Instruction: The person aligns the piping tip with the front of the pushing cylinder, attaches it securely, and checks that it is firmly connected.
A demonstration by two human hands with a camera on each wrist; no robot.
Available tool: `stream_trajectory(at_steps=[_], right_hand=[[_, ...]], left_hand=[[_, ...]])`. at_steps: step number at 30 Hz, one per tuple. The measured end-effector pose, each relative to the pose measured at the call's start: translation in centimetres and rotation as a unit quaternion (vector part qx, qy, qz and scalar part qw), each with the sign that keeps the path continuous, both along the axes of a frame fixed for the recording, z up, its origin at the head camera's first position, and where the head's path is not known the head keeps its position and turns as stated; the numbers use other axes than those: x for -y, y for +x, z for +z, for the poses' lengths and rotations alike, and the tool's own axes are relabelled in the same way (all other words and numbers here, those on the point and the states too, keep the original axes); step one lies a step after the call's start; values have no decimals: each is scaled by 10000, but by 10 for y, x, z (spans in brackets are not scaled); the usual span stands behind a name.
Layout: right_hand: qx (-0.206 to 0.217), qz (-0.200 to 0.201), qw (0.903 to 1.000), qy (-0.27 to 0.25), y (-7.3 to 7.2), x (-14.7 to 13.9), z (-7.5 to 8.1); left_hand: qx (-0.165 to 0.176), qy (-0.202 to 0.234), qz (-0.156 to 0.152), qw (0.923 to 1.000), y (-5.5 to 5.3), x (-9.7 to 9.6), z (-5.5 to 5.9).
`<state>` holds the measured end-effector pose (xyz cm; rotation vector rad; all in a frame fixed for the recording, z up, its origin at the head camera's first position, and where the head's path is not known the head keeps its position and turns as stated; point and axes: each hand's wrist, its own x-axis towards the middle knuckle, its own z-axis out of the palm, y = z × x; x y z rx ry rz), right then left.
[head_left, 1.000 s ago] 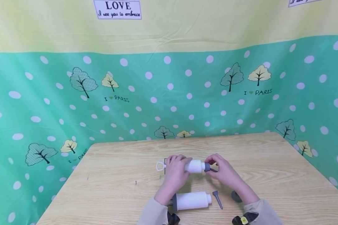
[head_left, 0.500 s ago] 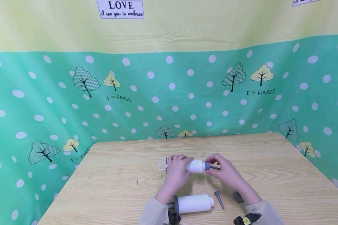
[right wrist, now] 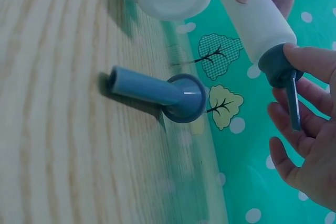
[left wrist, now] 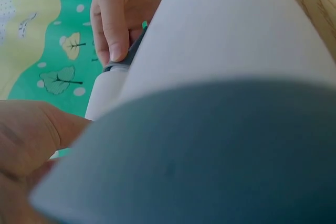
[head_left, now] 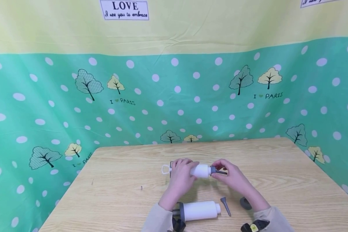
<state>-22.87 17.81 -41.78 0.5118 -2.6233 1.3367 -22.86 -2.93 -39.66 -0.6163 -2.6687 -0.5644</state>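
Observation:
My left hand (head_left: 181, 176) grips the barrel of a white syringe-like tube (head_left: 201, 170), which lies sideways above the table. A white pull ring (head_left: 165, 169) sticks out past that hand on the left. At the tube's other end is a dark grey nozzle cap (right wrist: 278, 65) with a thin spout (right wrist: 294, 103). My right hand (head_left: 233, 177) pinches this cap between thumb and fingers, the spout pointing right. In the left wrist view, the right fingers (left wrist: 114, 40) show on the cap, while a large blurred grey flange (left wrist: 199, 150) fills the foreground.
Nearer me on the wooden table (head_left: 119, 199) lies a second, thicker white tube (head_left: 201, 210) with a grey flange. To its right are a loose grey nozzle (head_left: 225, 206) and a dark round piece (head_left: 245, 203), partly covered by the right forearm. A patterned cloth (head_left: 150, 90) hangs behind.
More of the spout shows past my right fingers than a second ago, and it points straighter to the right. Both hands keep their hold; the head view has shifted slightly.

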Motion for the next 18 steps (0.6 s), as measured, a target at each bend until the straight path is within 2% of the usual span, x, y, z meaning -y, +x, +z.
stream_trajectory(at_steps=[18], right_hand=[[-18,193,9998,6,-2,0,-1]], left_hand=[[-79,-115,-54,9999,1,1,1]])
